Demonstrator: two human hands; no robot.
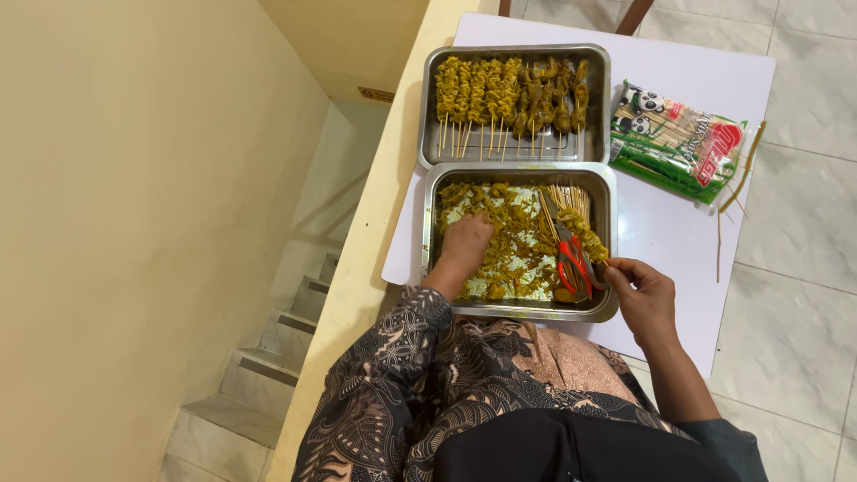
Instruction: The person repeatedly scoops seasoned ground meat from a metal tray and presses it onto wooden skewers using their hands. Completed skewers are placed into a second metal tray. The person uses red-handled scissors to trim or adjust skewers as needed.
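Left hand [464,243] is dug into the yellow marinated meat [500,245] in the near tray [518,311], fingers curled (grip unclear). Right hand [641,290] at 3 o'clock pinches a half-loaded skewer [585,234]. Greasy fingers could slip onto that point, or knock the red scissors [571,259].

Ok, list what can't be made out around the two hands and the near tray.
- Left hand, head view: fingertips buried in the yellow meat pieces; what they grip is hidden.
- Right hand: its fingers cover the end of the part-loaded skewer.
- Red-handled scissors: blades too small to tell open or closed.
- Near tray: front wall hidden below its rim.
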